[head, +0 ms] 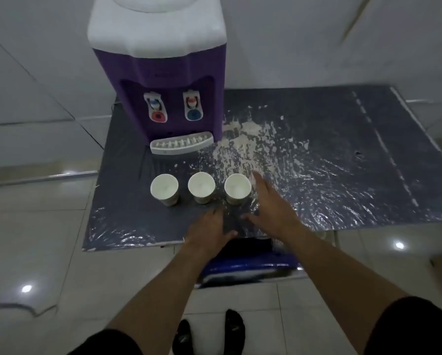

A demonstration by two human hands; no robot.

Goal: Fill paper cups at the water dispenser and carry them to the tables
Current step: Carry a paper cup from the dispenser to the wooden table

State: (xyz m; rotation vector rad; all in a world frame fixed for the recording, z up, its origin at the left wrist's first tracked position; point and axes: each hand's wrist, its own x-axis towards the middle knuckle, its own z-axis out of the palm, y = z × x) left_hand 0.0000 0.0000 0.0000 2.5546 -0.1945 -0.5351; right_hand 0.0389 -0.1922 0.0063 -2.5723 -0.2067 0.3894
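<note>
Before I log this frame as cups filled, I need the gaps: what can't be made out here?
Head view only:
- Water level in the three paper cups: interiors pale, blurred.
- Dispenser bottle: cut off by the top edge.
- Right hand fingertips: motion-blurred; contact with the nearest cup unclear.
- Table under the left hand: hidden.

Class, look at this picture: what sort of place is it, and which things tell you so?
Probably a drinks corner in a tiled room, perhaps an office or canteen. A purple water dispenser stands on a plastic-covered table, with three paper cups lined up before it.
</note>
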